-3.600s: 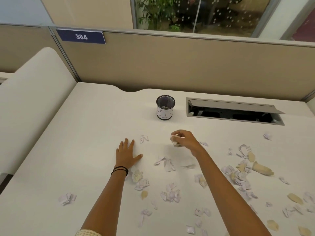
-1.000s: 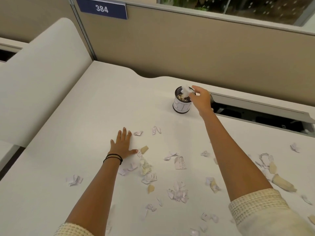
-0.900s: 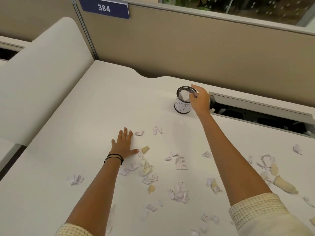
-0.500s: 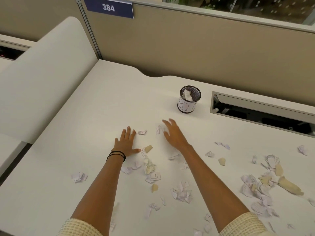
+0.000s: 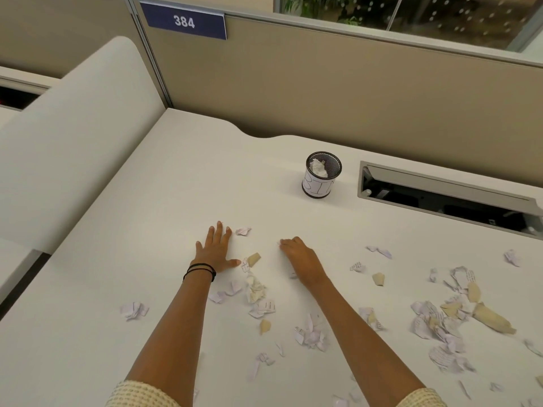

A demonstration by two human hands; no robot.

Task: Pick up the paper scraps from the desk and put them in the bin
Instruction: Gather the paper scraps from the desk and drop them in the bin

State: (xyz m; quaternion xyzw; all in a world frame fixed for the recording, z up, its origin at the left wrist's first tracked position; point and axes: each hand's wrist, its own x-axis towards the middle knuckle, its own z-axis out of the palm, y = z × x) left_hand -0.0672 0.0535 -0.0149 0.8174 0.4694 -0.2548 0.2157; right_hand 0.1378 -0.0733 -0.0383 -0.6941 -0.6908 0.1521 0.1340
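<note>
A small black mesh bin with a white "BIN" label stands at the back of the white desk; a crumpled white scrap lies inside it. White and tan paper scraps are strewn over the near and right parts of the desk. My left hand rests flat on the desk with straight fingers, a tan scrap beside its thumb. My right hand is down on the desk, its fingers curled round a small white scrap at the fingertips.
An open cable tray slot is sunk into the desk right of the bin. A beige partition with a "384" sign runs behind. A white curved divider rises on the left. A dense scrap pile lies at the right.
My right hand dropped a scrap into the bin, came back to the desk, and its fingers have curled over a white scrap. My left hand stayed flat.
</note>
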